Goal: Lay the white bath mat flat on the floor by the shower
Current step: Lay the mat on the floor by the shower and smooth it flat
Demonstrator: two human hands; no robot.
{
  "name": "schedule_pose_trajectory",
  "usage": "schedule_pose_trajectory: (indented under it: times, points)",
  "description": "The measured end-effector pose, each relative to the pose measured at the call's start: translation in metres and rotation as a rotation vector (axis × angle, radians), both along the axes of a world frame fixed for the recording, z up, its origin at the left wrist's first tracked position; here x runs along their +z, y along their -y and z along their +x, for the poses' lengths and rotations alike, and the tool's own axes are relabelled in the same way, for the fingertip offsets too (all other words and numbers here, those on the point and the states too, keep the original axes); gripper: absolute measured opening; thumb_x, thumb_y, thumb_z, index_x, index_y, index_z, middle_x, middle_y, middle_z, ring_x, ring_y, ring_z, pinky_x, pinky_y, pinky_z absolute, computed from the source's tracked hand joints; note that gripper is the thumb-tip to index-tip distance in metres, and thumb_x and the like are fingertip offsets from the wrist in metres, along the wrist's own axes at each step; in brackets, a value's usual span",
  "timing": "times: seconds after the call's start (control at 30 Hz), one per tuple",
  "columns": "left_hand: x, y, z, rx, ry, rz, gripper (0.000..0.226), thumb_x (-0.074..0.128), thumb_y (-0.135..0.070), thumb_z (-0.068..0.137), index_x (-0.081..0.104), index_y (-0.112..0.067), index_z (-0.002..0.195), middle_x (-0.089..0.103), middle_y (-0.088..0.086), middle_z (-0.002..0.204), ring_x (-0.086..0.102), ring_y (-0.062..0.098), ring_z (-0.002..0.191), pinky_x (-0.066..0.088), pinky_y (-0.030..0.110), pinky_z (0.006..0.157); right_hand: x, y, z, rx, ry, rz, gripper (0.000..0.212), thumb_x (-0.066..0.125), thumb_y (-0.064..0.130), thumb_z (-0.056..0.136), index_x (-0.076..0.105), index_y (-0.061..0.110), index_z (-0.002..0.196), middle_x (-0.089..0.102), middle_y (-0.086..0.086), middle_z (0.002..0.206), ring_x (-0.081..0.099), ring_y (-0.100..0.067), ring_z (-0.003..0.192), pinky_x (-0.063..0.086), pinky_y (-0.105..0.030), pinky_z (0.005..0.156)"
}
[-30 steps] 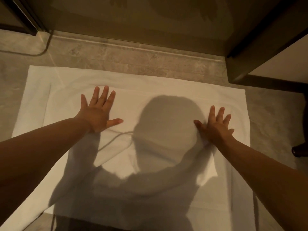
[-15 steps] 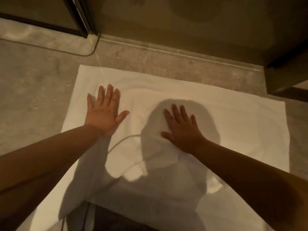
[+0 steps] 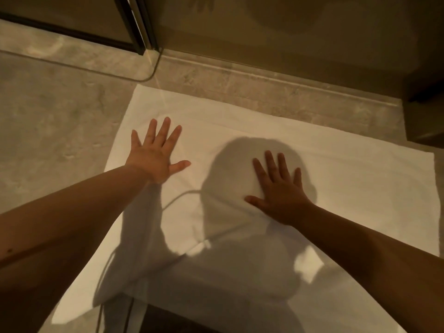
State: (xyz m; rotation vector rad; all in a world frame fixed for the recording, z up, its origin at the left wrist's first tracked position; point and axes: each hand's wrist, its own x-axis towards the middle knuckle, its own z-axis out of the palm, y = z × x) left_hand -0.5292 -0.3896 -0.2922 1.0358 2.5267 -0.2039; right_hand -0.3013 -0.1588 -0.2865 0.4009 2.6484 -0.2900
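Observation:
The white bath mat (image 3: pixel 348 179) lies spread on the stone floor, its far edge running along the raised shower threshold (image 3: pixel 276 85). My left hand (image 3: pixel 153 157) presses palm-down on the mat's left part, fingers spread. My right hand (image 3: pixel 280 193) rests flat on the mat's middle, inside the shadow of my head. Neither hand holds anything. A small ripple of cloth shows beside my right thumb. The mat's near edge is covered by my shadow.
A glass shower door with a dark frame (image 3: pixel 134 25) stands at the top left, its curved bottom corner (image 3: pixel 149 75) just above the mat's far left corner. A dark cabinet or wall edge (image 3: pixel 422 92) rises at the right. Bare stone floor (image 3: pixel 55 131) lies to the left.
The view has swung left, so the mat sits further right in view. My right hand has slid left from the mat's right part to its middle. My left hand stays pressed flat.

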Motion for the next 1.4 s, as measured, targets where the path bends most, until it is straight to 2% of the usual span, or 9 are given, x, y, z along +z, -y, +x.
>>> schedule_pose_trajectory:
  times: [0.23, 0.33, 0.5, 0.67, 0.93, 1.13, 1.2, 1.33, 1.4]
  points:
    - [0.004, -0.005, -0.005, -0.012, -0.053, -0.044, 0.087, 0.007, -0.076, 0.077, -0.023, -0.028, 0.143, -0.029, 0.002, 0.153, -0.025, 0.027, 0.139, -0.003, 0.060, 0.110, 0.000, -0.003, -0.004, 0.008, 0.007, -0.004, 0.091, 0.022, 0.080, 0.077, -0.032, 0.037, 0.136, -0.038, 0.002, 0.148, -0.036, -0.025, 0.135, -0.010, -0.060, 0.109]
    - [0.010, -0.011, 0.020, -0.037, -0.059, 0.171, 0.077, 0.020, -0.063, 0.090, -0.009, -0.021, 0.148, -0.016, 0.007, 0.156, -0.017, 0.026, 0.142, -0.003, 0.057, 0.111, 0.003, -0.001, -0.002, -0.010, -0.046, -0.036, 0.087, 0.021, 0.076, 0.081, -0.026, 0.034, 0.141, -0.034, 0.002, 0.149, -0.032, -0.023, 0.137, -0.009, -0.057, 0.112]
    - [0.009, -0.021, 0.103, -0.468, 0.066, 0.374, 0.070, 0.022, -0.057, 0.090, 0.014, -0.020, 0.149, 0.007, 0.007, 0.157, 0.001, 0.028, 0.144, 0.001, 0.053, 0.113, 0.006, 0.007, 0.028, 0.042, -0.173, -0.010, 0.081, 0.017, 0.071, 0.085, -0.015, 0.028, 0.146, -0.021, -0.003, 0.155, -0.022, -0.024, 0.141, -0.004, -0.053, 0.114]
    - [-0.004, -0.011, 0.118, -0.508, -0.022, 0.189, 0.077, 0.016, -0.067, 0.086, -0.010, -0.026, 0.147, -0.014, 0.000, 0.155, -0.011, 0.027, 0.143, 0.001, 0.056, 0.112, -0.001, 0.009, 0.054, 0.050, -0.125, 0.022, 0.083, 0.015, 0.073, 0.084, -0.011, 0.026, 0.148, -0.015, -0.004, 0.157, -0.020, -0.025, 0.142, -0.001, -0.054, 0.113]
    - [0.005, -0.007, 0.116, -0.564, -0.112, -0.041, 0.094, 0.002, -0.079, 0.072, -0.031, -0.021, 0.139, -0.029, 0.008, 0.151, -0.022, 0.036, 0.139, 0.004, 0.063, 0.106, 0.005, -0.001, 0.063, 0.145, -0.053, 0.075, 0.090, 0.015, 0.077, 0.079, -0.011, 0.024, 0.148, -0.014, -0.008, 0.157, -0.016, -0.029, 0.143, 0.000, -0.056, 0.112]
    - [0.014, 0.004, 0.139, -0.882, -0.107, 0.108, 0.069, 0.023, -0.057, 0.093, 0.015, -0.016, 0.148, 0.014, 0.008, 0.155, 0.012, 0.030, 0.142, 0.021, 0.057, 0.110, 0.005, 0.018, 0.107, 0.231, -0.056, 0.039, 0.082, 0.019, 0.069, 0.086, -0.008, 0.023, 0.148, -0.013, -0.008, 0.156, -0.016, -0.031, 0.142, 0.001, -0.054, 0.113]
    - [0.012, 0.007, 0.148, -0.913, -0.130, 0.082, 0.068, 0.018, -0.055, 0.095, 0.008, -0.014, 0.149, 0.009, 0.006, 0.157, 0.007, 0.029, 0.143, 0.018, 0.056, 0.111, 0.005, 0.022, 0.118, 0.289, -0.041, 0.039, 0.083, 0.019, 0.069, 0.086, -0.013, 0.024, 0.147, -0.016, -0.008, 0.156, -0.019, -0.031, 0.142, 0.001, -0.054, 0.114]
    - [0.007, 0.010, 0.150, -0.943, -0.071, 0.003, 0.084, 0.012, -0.069, 0.088, -0.022, -0.018, 0.144, -0.025, 0.003, 0.153, -0.026, 0.029, 0.139, -0.009, 0.060, 0.110, 0.008, 0.024, 0.126, 0.503, -0.019, 0.018, 0.086, 0.025, 0.070, 0.086, -0.015, 0.025, 0.147, -0.019, -0.009, 0.155, -0.021, -0.032, 0.141, -0.009, -0.057, 0.110]
    - [0.006, 0.009, 0.151, -0.989, -0.040, -0.006, 0.092, 0.015, -0.075, 0.083, -0.026, -0.018, 0.143, -0.030, 0.003, 0.151, -0.030, 0.028, 0.137, -0.013, 0.062, 0.107, 0.011, 0.024, 0.130, 0.567, -0.009, 0.022, 0.087, 0.028, 0.069, 0.086, -0.013, 0.025, 0.148, -0.017, -0.010, 0.156, -0.018, -0.033, 0.142, -0.009, -0.058, 0.109]
